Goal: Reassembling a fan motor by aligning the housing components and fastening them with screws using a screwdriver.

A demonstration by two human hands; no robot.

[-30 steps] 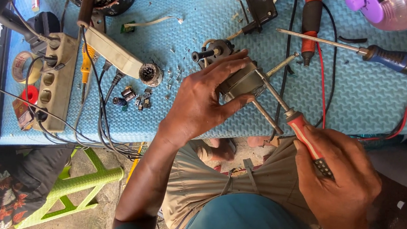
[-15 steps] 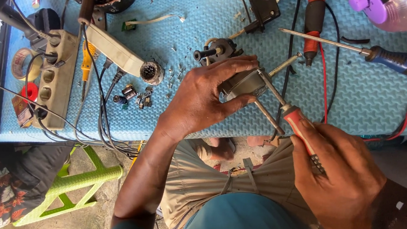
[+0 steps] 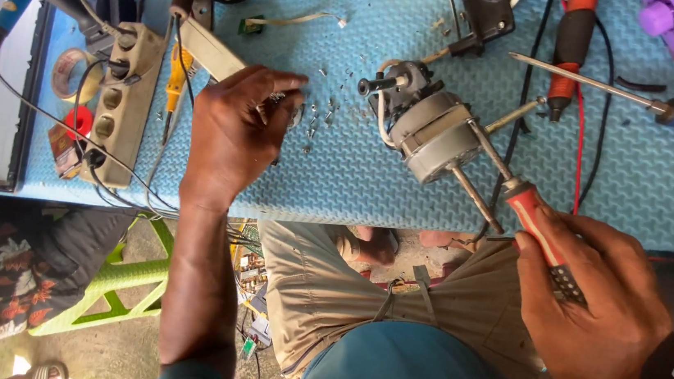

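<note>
Blue-matted workbench (image 3: 355,175), green stool (image 3: 126,280)

Small fan motor (image 3: 433,133) lay on the foam mat (image 3: 339,165) near the table's front edge, shaft toward the person; screwdriver (image 3: 518,190), held in the right hand (image 3: 589,313), met the motor's right side; left hand (image 3: 235,134) rested on the mat left of the motor, over small loose screws (image 3: 319,118); power strip (image 3: 119,102) lay further left, tape roll (image 3: 68,73) beside it; second screwdriver (image 3: 650,100) lay behind, at right.
</note>
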